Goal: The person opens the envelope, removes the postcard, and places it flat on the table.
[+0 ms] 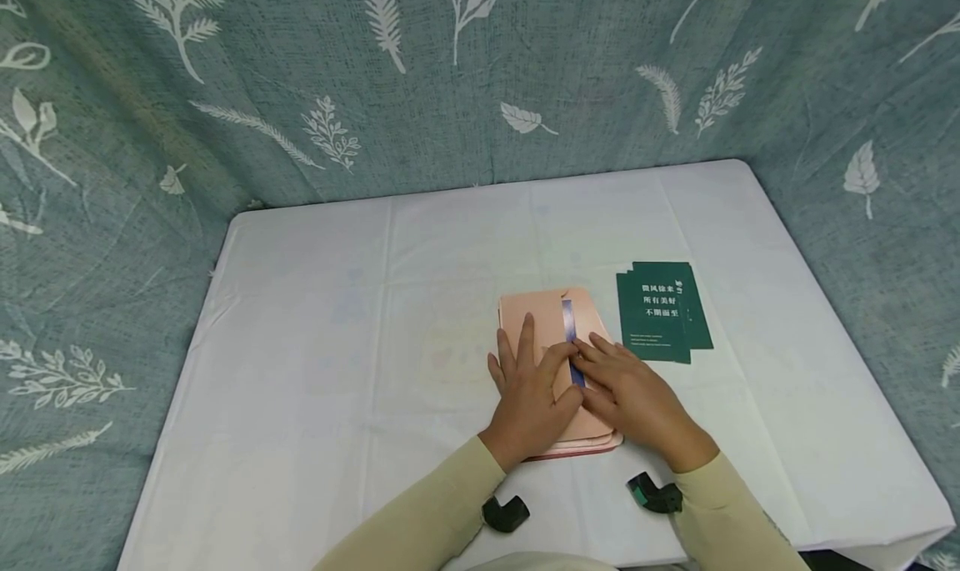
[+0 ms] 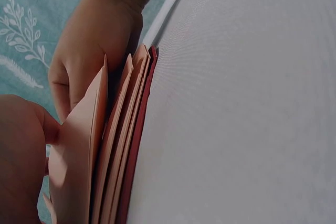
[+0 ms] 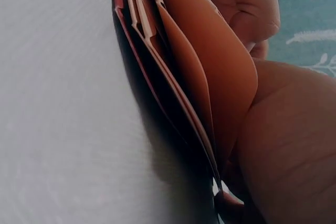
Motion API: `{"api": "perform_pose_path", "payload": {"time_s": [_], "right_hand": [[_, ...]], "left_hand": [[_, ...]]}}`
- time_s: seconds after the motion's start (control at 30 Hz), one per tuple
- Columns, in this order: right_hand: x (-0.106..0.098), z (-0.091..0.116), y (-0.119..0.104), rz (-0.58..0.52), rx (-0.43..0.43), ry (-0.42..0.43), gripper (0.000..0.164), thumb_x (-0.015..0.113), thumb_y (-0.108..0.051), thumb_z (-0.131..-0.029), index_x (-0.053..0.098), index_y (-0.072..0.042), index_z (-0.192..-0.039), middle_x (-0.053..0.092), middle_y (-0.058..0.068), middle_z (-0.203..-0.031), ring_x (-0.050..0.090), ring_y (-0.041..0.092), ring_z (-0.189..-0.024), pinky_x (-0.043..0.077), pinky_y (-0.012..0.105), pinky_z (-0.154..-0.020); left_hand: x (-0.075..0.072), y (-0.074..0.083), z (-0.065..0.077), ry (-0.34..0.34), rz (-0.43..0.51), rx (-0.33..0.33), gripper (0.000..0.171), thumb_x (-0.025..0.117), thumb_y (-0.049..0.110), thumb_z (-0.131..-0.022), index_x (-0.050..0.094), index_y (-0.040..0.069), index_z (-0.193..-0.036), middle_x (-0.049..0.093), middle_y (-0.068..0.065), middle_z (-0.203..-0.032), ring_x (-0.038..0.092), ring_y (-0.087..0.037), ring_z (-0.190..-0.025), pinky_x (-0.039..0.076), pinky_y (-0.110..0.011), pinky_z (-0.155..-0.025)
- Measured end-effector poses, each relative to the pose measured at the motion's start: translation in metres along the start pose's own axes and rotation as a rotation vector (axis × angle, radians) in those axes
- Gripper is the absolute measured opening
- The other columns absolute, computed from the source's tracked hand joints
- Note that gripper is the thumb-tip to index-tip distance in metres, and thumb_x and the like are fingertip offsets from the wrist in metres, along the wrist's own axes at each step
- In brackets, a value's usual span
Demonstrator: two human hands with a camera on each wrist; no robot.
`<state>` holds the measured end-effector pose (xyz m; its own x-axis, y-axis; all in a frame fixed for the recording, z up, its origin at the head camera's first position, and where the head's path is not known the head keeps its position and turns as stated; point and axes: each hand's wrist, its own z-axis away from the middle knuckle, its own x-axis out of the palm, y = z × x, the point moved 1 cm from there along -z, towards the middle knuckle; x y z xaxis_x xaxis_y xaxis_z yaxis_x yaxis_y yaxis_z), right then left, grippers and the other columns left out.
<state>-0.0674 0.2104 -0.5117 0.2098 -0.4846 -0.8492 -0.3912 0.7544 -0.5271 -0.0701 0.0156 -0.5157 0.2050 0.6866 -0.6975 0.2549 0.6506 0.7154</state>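
Observation:
A layered pink paper bundle with rounded corners [image 1: 517, 307] lies on the table, over a dark red bottom layer [image 2: 137, 135]. Down its top runs a narrow blue-purple strip [image 1: 567, 317] between two pink parts. Spread fingers of my left hand [image 1: 531, 400] rest on the pink part left of the strip. My right hand [image 1: 641, 396] lies across the right part, fingertips at the strip close to the left fingertips. Both wrist views show the layers fanned apart at the near edge. Whether the right fingertips pinch an edge is hidden.
Two dark green cards with white print [image 1: 652, 317] overlap on the table to the right of the bundle. A white cloth covers the table [image 1: 315, 371]. Green curtains with white leaf patterns [image 1: 450, 104] hang behind and at both sides.

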Motion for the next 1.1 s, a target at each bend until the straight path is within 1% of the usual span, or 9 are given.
{"api": "perform_pose_path", "payload": {"time_s": [0.13, 0.2, 0.43, 0.6, 0.8, 0.93, 1.1], "right_hand": [[0.0002, -0.0006, 0.0007, 0.002, 0.0, -0.014, 0.065, 0.079, -0.028, -0.102, 0.056, -0.001, -0.156, 0.047, 0.011, -0.166, 0.035, 0.034, -0.158, 0.027, 0.058, -0.124], [0.0, -0.0009, 0.001, 0.009, -0.005, -0.015, 0.065, 0.079, -0.028, -0.102, 0.056, -0.002, -0.156, 0.047, 0.011, -0.166, 0.035, 0.034, -0.158, 0.027, 0.058, -0.124], [-0.0016, -0.0003, 0.0015, 0.023, -0.012, -0.009, 0.063, 0.079, -0.028, -0.102, 0.058, -0.001, -0.155, 0.047, 0.011, -0.165, 0.035, 0.035, -0.157, 0.03, 0.058, -0.123], [-0.0031, 0.0024, 0.0021, 0.027, 0.002, -0.001, 0.061, 0.079, -0.028, -0.102, 0.06, -0.001, -0.153, 0.048, 0.012, -0.165, 0.036, 0.036, -0.157, 0.033, 0.059, -0.121], [-0.005, 0.0045, 0.003, 0.034, 0.009, 0.018, 0.059, 0.08, -0.027, -0.101, 0.062, 0.0, -0.151, 0.049, 0.012, -0.164, 0.037, 0.036, -0.157, 0.034, 0.059, -0.12], [-0.0079, 0.0061, 0.0037, 0.044, 0.035, 0.044, 0.056, 0.081, -0.029, -0.101, 0.066, 0.001, -0.146, 0.052, 0.013, -0.161, 0.04, 0.037, -0.155, 0.036, 0.059, -0.119], [-0.0096, 0.0083, 0.0057, 0.035, 0.062, 0.065, 0.054, 0.082, -0.028, -0.1, 0.069, 0.001, -0.143, 0.055, 0.014, -0.159, 0.041, 0.037, -0.154, 0.037, 0.061, -0.118]], "left_hand": [[-0.0008, 0.0005, -0.0001, 0.003, 0.003, 0.0, 0.052, 0.058, 0.03, -0.096, 0.065, 0.021, -0.146, 0.003, -0.019, -0.18, -0.014, -0.058, -0.157, -0.003, -0.085, -0.112], [-0.0012, 0.001, 0.0, 0.001, 0.008, -0.003, 0.053, 0.058, 0.03, -0.095, 0.065, 0.021, -0.147, 0.003, -0.019, -0.18, -0.014, -0.058, -0.157, -0.004, -0.086, -0.112], [-0.0019, 0.0025, 0.0002, -0.013, 0.023, -0.012, 0.053, 0.057, 0.031, -0.096, 0.064, 0.023, -0.148, 0.001, -0.017, -0.181, -0.018, -0.055, -0.157, -0.007, -0.083, -0.113], [-0.0017, 0.002, 0.0004, -0.011, 0.032, -0.006, 0.051, 0.056, 0.031, -0.096, 0.064, 0.023, -0.146, 0.001, -0.017, -0.181, -0.017, -0.056, -0.157, -0.007, -0.083, -0.113], [-0.0005, 0.0007, -0.0001, -0.007, 0.027, -0.001, 0.049, 0.057, 0.032, -0.097, 0.065, 0.022, -0.144, 0.002, -0.018, -0.18, -0.017, -0.057, -0.157, -0.006, -0.084, -0.113], [-0.0005, 0.0016, -0.0002, -0.002, 0.018, 0.004, 0.049, 0.057, 0.031, -0.098, 0.065, 0.021, -0.145, 0.003, -0.019, -0.18, -0.015, -0.058, -0.157, -0.006, -0.085, -0.113], [-0.0019, 0.0029, -0.0001, -0.01, 0.006, -0.007, 0.052, 0.057, 0.03, -0.097, 0.064, 0.021, -0.148, 0.003, -0.018, -0.18, -0.014, -0.058, -0.157, -0.006, -0.084, -0.113]]}}
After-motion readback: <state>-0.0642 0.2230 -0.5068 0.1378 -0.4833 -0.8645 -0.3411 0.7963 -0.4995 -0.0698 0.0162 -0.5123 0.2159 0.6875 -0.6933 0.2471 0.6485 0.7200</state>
